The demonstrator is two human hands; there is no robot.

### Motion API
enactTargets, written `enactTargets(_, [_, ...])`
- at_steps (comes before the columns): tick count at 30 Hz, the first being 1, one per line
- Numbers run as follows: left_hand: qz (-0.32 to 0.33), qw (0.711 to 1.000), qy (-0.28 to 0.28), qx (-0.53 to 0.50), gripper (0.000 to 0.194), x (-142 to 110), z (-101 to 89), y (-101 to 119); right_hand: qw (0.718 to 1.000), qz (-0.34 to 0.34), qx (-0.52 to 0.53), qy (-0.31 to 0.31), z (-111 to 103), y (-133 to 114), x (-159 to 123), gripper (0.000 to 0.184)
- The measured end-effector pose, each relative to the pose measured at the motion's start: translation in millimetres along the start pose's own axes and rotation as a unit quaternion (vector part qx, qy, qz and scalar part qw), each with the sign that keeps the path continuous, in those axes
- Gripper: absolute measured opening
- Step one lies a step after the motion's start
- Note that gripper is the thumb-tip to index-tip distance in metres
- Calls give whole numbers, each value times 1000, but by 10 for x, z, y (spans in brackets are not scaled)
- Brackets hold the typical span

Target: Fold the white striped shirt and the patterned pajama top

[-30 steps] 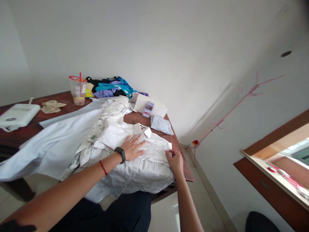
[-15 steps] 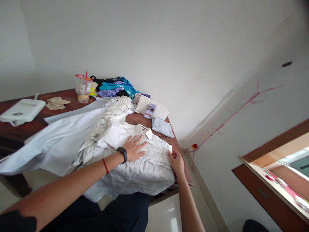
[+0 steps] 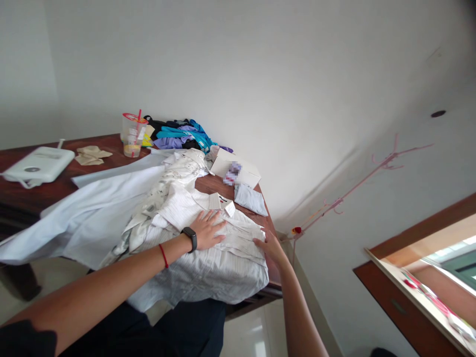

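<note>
Two bare hands in the head view, both at the striped shirt (image 3: 232,270), which lies collar-away on the table (image 3: 208,184), lower part apparently drooping over the near edge. Left hand (image 3: 206,232) spread flat on the shirt's chest, below the collar (image 3: 224,203); same spot as a second ago. Change: right hand (image 3: 274,248), at the shirt's right edge, has gone from a curled pinch to straighter fingers, thumb apart; no cloth seen caught between. Reads as that edge being let go and laid flat, left hand keeping the front steady. Around the shirt: patterned garment (image 3: 148,203) against its left side, plain white garment (image 3: 96,213) further left, both crowding that side. Grey cloth (image 3: 250,199) just beyond the right shoulder, white box (image 3: 250,174) behind that, limiting room there. Clothes pile (image 3: 191,134), cup (image 3: 132,136), brown napkin (image 3: 91,156) and white device (image 3: 42,166) beyond and left, clear of the hands.
</note>
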State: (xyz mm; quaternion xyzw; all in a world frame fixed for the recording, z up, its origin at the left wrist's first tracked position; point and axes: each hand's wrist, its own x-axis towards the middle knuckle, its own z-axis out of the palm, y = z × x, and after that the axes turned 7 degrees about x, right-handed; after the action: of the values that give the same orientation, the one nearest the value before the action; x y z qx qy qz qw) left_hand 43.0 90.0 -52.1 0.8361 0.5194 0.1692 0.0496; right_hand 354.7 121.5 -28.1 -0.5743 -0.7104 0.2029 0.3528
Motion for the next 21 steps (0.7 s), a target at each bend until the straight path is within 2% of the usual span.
enactTargets(3, [-1, 1000, -6, 1, 63, 5, 2, -10, 1000, -3, -11, 5, 0, -55, -16, 55])
enactTargets(6, [2, 1000, -12, -21, 64, 19, -36, -1, 995, -33, -92, -1, 7, -238, -19, 52])
enactTargets(7, [8, 999, -9, -49, 63, 28, -62, 10, 991, -50, -123, -10, 19, -325, -16, 52])
enactTargets(9, [18, 985, 1, -174, 59, 55, -133, 47, 981, -81, -173, -31, 63, -519, -7, 53])
enactTargets(12, [-1, 927, -2, -375, 55, 120, -278, 135, 972, -93, -206, -62, 163, -810, 2, 61])
enactTargets(15, [-35, 884, -81, -460, 60, 204, -428, 234, 972, -99, -196, -86, 285, -1049, -13, 67])
enactTargets(17, [-70, 815, -164, -552, 54, 264, -503, 284, 976, -108, -169, -91, 371, -1170, -29, 71])
enactTargets(19, [-103, 741, -220, -626, 39, 326, -549, 307, 979, -104, -151, -86, 455, -1256, -38, 76])
enactTargets(20, [-114, 719, -234, -644, 31, 357, -561, 307, 980, -98, -150, -83, 495, -1288, -37, 77])
enactTargets(21, [-117, 713, -242, -648, 25, 389, -568, 299, 981, -93, -152, -81, 531, -1311, -32, 77])
